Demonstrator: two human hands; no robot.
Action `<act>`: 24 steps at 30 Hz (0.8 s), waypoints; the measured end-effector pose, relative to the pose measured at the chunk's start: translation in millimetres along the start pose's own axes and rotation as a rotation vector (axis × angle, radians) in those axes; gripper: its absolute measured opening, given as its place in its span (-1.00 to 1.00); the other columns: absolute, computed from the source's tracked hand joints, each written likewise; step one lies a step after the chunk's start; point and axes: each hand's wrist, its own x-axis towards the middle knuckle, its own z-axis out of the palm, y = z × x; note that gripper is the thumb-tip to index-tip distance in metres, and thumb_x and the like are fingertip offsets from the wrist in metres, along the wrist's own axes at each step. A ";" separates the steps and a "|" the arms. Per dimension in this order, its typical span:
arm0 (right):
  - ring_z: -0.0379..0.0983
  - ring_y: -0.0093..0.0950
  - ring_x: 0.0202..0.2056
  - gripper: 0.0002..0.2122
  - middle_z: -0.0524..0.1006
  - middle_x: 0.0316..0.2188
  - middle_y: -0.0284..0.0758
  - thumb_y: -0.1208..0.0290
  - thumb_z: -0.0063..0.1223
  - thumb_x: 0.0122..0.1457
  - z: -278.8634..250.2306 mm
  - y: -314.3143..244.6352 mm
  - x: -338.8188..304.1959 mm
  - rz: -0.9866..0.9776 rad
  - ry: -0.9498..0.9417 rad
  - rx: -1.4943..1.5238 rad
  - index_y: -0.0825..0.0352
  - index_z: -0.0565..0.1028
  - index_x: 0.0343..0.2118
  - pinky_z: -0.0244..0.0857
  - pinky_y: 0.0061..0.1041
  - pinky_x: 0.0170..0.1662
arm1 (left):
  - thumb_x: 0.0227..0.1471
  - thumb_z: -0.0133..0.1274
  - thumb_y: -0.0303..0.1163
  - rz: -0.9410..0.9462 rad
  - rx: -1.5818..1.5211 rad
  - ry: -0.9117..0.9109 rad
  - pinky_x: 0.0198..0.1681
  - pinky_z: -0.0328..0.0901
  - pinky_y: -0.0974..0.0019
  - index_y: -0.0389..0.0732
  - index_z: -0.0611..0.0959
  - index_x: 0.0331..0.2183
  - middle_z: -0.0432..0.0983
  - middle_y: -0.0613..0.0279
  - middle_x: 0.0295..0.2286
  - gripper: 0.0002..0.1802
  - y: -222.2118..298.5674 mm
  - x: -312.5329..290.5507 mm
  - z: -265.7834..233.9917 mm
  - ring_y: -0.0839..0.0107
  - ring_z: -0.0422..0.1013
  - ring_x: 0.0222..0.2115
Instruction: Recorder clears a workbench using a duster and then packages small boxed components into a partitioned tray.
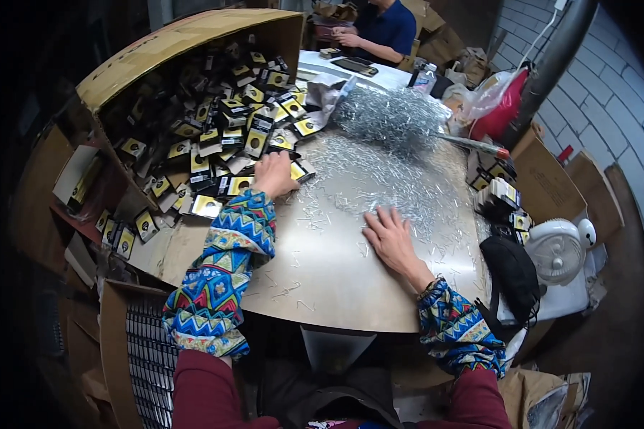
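Note:
My left hand (274,175) is at the near right edge of a heap of small boxes, its fingers closed round a small yellow, black and white cardboard box (303,170). Its fingertips are partly hidden by the hand itself. More small boxes (257,136) spill out of a large carton (186,32) lying on its side. My right hand (392,239) rests on the shiny tabletop (343,286) with its fingers spread, touching the near edge of a scatter of thin silvery metal pins (408,186). Behind them rises a dense mound of the same pins (393,118).
At the right lie a black pouch (509,275), a white fan (554,250) and stacked small boxes (497,196). A clear bottle (425,79) stands far back. Across the table sits another person (386,32). A carton of dark, shiny rows (149,357) is at lower left.

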 end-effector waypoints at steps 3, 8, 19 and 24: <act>0.08 0.03 0.20 -0.64 0.29 0.15 -0.14 0.18 -0.11 0.27 -8.0 12.3 -25.0 0.061 0.017 -0.002 0.15 0.39 0.09 -0.09 0.20 0.15 | -0.39 0.35 -0.02 0.002 0.034 -0.158 0.04 0.16 0.02 -0.36 0.49 -0.14 0.34 -0.16 -0.07 -0.18 16.7 -5.9 3.4 -0.05 0.22 0.03; 0.28 -0.10 0.10 -0.70 0.40 0.04 -0.09 0.33 0.01 0.21 -27.3 14.7 -68.7 -0.217 0.018 0.220 0.24 0.46 0.00 0.09 -0.03 0.14 | -0.34 0.14 -0.49 0.388 0.442 0.248 -0.15 0.25 0.21 -0.21 0.43 -0.31 0.43 0.12 -0.34 -0.60 44.9 -52.0 -8.1 0.19 0.38 -0.23; 0.18 -0.14 0.18 -0.61 0.30 0.13 -0.07 0.22 -0.05 0.23 -32.2 -3.7 -104.6 -0.075 0.106 0.043 0.34 0.38 0.05 0.06 -0.14 0.17 | 0.10 0.08 -0.04 -0.132 -0.778 -0.144 -0.71 0.24 0.44 -0.33 0.47 -0.23 0.46 0.26 -0.55 -0.51 60.7 -191.9 -50.3 0.54 0.40 -0.64; 0.24 -0.17 0.15 -0.67 0.38 0.07 -0.07 0.29 -0.05 0.24 -35.4 3.6 -111.8 -0.015 0.273 0.149 0.34 0.43 0.00 0.06 -0.19 0.20 | 0.25 -0.13 -0.18 -0.377 -1.581 -0.241 -0.53 0.40 0.48 -0.25 0.49 -0.16 0.51 0.34 -0.43 -0.67 52.8 -285.0 -15.5 0.59 0.48 -0.48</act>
